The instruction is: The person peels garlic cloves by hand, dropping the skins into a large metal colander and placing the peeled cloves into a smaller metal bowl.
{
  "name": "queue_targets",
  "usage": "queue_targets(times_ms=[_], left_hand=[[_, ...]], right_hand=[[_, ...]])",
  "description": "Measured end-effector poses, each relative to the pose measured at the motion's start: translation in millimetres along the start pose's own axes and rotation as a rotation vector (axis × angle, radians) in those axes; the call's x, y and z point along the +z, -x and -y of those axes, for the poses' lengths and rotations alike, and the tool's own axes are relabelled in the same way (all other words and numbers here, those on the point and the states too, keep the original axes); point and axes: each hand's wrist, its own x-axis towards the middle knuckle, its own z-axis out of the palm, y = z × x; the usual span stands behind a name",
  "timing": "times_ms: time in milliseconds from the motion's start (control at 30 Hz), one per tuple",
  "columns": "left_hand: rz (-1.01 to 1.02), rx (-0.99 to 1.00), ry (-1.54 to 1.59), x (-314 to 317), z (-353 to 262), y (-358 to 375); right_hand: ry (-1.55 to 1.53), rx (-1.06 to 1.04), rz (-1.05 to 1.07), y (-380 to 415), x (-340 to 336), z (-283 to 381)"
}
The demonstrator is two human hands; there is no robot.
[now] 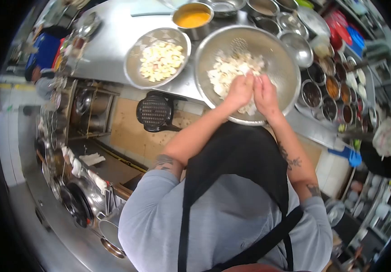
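Note:
My left hand [240, 92] and my right hand [264, 94] meet over a large metal colander [279, 56]. Both have their fingers closed in a pinch, fingertips together; whatever they hold is hidden between them. Below them in the colander lies a heap of whitish, torn-looking pieces of food [222, 72], whose kind I cannot make out. To the left, a smaller perforated colander [133, 56] holds pale yellow chunks [160, 61] that look like cut potato.
Behind the colanders stands a metal pot [196, 32] of orange liquid. Several sauce containers [312, 94] and metal bowls [296, 49] crowd the right side of the steel counter [100, 50]. A black stool [154, 112] is under the counter's front edge.

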Motion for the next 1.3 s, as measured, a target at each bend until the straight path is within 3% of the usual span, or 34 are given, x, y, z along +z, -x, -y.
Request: queue_targets(times_ms=[167, 300, 433, 500, 633, 733, 833, 933, 1000, 1200, 1300], left_hand=[[-0.038, 0.134, 0.0, -4, -31, 9], [-0.058, 0.211, -0.179, -3, -17, 2], [0.11, -0.052, 0.177, -13, -20, 2], [0.198, -0.138, 0.287, -17, -7, -5], [0.303, -0.08, 0.277, -32, -37, 0], [0.256, -0.181, 0.329, -25, -24, -4], [0.252, -0.119, 0.005, -36, -9, -12], [0.412, -0.34, 0.554, -47, -10, -18], [0.395, -0.322, 0.505, -57, -18, -26], [0.411, -0.355, 0.479, -74, -30, -35], [0.388, -0.387, 0.565, -79, -23, -35]], right_hand=[[-0.143, 0.097, -0.032, -1, 5, -9], [-0.537, 0.275, -0.156, -1, 25, -18], [-0.967, 0.657, 0.018, -4, 5, -4], [-1.003, 0.661, 0.015, -3, 5, -9], [-1.045, 0.626, 0.001, -3, 10, -14], [-1.055, 0.634, -0.04, -2, 17, -10], [-0.979, 0.64, -0.086, -4, 22, -7], [-1.104, 0.66, -0.078, -5, 22, -5], [-1.319, 0.698, -0.014, -6, 20, -3], [-1.508, 0.711, 0.034, -7, 31, 3], [-1.352, 0.727, 0.064, -9, 35, 4]])
